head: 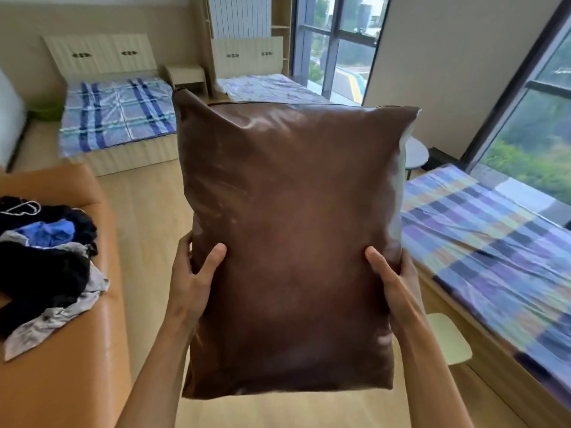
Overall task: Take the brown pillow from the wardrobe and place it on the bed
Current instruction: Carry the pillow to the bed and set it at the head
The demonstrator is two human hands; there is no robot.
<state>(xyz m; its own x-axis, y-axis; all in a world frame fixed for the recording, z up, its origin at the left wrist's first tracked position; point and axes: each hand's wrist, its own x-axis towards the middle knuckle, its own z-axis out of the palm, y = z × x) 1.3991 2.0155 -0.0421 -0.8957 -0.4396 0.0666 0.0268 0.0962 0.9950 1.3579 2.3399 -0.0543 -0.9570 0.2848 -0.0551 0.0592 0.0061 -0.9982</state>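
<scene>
**Pillow out and in hand, not yet on a bed**

Left grip (193,273) and right grip (392,273) curled round the side edges of the glossy brown leather-look rectangular pillow (290,242), thumbs pressed on its front, fingers out of sight behind. Held upright in the air, clear of every surface. Fetching from the wardrobe apparently done; setting down still to do. Nearest, just to the right: a bed with a multicoloured plaid sheet (482,242). Well beyond: a blue-striped plaid bed (117,118) and a pale lilac bed (262,88). No telling which bed is meant. To the left, an orange leather sofa (77,350) under a heap of dark clothes (43,257). Wardrobe out of view; pillow's back hidden; right-hand bed cut off at the frame edge.
</scene>
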